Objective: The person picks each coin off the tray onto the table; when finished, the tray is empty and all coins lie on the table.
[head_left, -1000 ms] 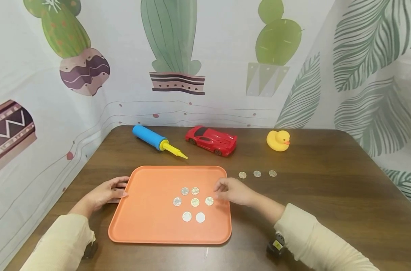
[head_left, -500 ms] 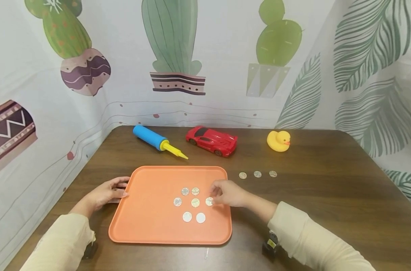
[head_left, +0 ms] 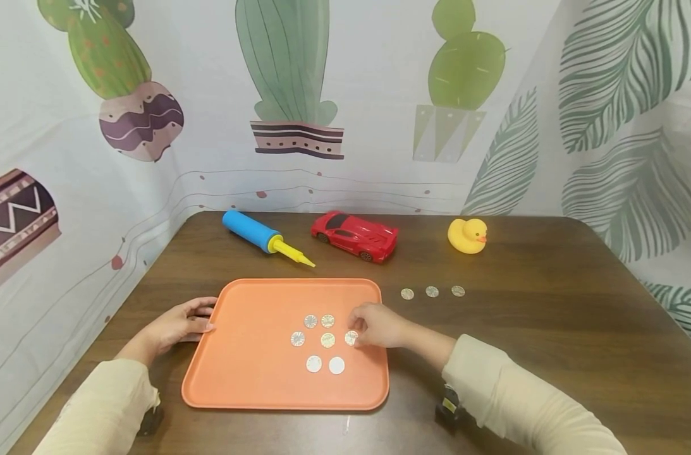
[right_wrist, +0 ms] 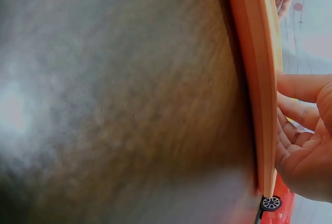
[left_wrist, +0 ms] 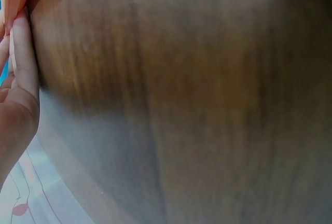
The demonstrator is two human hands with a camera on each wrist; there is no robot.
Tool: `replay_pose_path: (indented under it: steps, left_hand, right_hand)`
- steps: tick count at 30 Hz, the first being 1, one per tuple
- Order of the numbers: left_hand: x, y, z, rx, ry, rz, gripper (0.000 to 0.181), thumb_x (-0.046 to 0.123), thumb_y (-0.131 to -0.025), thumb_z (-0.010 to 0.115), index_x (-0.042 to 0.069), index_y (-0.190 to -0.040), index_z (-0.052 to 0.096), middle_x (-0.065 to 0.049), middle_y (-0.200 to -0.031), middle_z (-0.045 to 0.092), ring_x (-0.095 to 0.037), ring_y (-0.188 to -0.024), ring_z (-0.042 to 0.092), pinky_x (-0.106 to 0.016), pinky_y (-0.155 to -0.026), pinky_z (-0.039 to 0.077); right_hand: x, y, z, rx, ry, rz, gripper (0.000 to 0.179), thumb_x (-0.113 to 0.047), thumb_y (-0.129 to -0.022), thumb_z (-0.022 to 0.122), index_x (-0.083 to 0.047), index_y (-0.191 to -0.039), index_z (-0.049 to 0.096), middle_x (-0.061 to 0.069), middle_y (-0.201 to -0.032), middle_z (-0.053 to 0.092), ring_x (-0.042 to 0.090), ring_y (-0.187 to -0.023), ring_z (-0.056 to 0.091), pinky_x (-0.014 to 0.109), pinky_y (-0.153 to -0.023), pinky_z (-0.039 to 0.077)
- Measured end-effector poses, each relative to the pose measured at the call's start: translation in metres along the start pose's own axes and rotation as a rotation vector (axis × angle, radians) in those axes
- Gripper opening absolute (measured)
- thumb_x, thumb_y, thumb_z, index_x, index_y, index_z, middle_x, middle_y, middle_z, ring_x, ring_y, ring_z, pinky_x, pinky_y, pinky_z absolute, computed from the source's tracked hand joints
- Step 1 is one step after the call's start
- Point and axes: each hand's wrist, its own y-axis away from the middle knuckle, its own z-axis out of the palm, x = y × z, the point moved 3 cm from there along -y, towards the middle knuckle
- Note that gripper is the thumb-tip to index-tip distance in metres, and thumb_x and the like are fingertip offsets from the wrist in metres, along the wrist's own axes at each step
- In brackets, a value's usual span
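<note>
An orange tray (head_left: 243, 360) lies on the table in the head view, with several silver- and gold-coloured coins (head_left: 313, 364) spread over its right half. My left hand (head_left: 177, 325) holds the tray's left rim, thumb on top of the edge and the other fingers low along the outside. Over the right side of the tray is my right hand (head_left: 382, 325). Its fingertips are right at the rightmost coin (head_left: 350, 337), partly covering it. The right wrist view shows the thumb and bent fingers of the right hand (right_wrist: 306, 136) apart, low over the tray; the coins are hidden there.
Three coins (head_left: 432, 291) lie in a row on the brown table (head_left: 521, 354), right of the tray. Behind the tray are a blue and yellow hand pump (head_left: 254, 231), a red toy car (head_left: 353, 236) and a yellow rubber duck (head_left: 467, 236). A patterned cloth (head_left: 379, 76) hangs behind.
My right hand has moved left and slightly down from the tray's right rim to the rightmost coin. The left hand, the tray and the coins have stayed in place.
</note>
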Motion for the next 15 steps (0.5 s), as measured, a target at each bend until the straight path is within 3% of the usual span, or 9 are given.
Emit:
replay_pose_path:
  steps: [4,11,15]
  left_hand:
    - [0.0002,0.0005,-0.0001,-0.041,0.009,0.044,0.073,0.017,-0.079,0.063,-0.008,-0.131,0.019,-0.021,-0.113,0.036,-0.016,-0.088,0.053,-0.035,-0.074,0.047]
    - [0.0020,0.0007,0.0019,0.012,-0.002,-0.014,0.072,0.009,-0.080,0.060,-0.010,-0.132,0.014,-0.028,-0.120,0.029,-0.019,-0.091,0.052,-0.036,-0.076,0.046]
    - [0.0031,0.0009,0.0035,0.007,0.005,-0.015,0.069,0.006,-0.081,0.057,-0.010,-0.132,0.013,-0.027,-0.120,0.030,-0.019,-0.091,0.052,-0.036,-0.075,0.046]
  right_hand:
    - [0.0006,-0.0015,0.0011,-0.002,0.040,-0.003,0.018,0.000,-0.062,0.070,-0.004,-0.076,0.059,-0.001,-0.068,0.050,0.013,-0.068,0.047,0.023,-0.062,0.041]
    - [-0.0026,-0.0022,0.0008,0.003,0.066,0.003,0.017,0.000,-0.062,0.070,-0.006,-0.072,0.058,-0.003,-0.067,0.048,0.012,-0.067,0.046,0.022,-0.061,0.040]
    - [-0.0036,-0.0012,0.0016,0.003,0.067,0.009,0.017,-0.001,-0.062,0.070,-0.007,-0.071,0.057,-0.003,-0.066,0.048,0.012,-0.066,0.046,0.023,-0.060,0.040]
